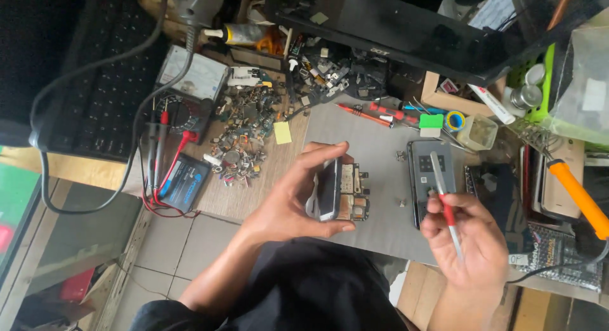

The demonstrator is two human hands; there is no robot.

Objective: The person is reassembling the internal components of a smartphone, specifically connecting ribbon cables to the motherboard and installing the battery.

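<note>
- We have the phone [337, 190] up off the grey mat [380, 226], its back already off and the bare circuit board showing along the right side.
- Our left hand [298, 194] grips it edge-on, thumb over the top edge and fingers curled under the lower edge, closed firmly around the body.
- Our right hand [466, 236] is pinched shut on a slim screwdriver [446, 207] with a red band, tip pointing up and away, well apart from the phone.
- So the opening-up looks done; the board sits in the frame yet, and whether its screws are out we cannot tell at this size.
- Just behind the screwdriver a second dark phone [424, 179] lies flat on the mat, with a couple of tiny loose parts [401, 202] beside it.
- Further out: red-handled tools [374, 115] at the mat's far edge, a heap of salvaged scraps [244, 131] to the left, a meter [187, 93] with red and black leads, and an orange-handled soldering iron [580, 194] on the right.
</note>
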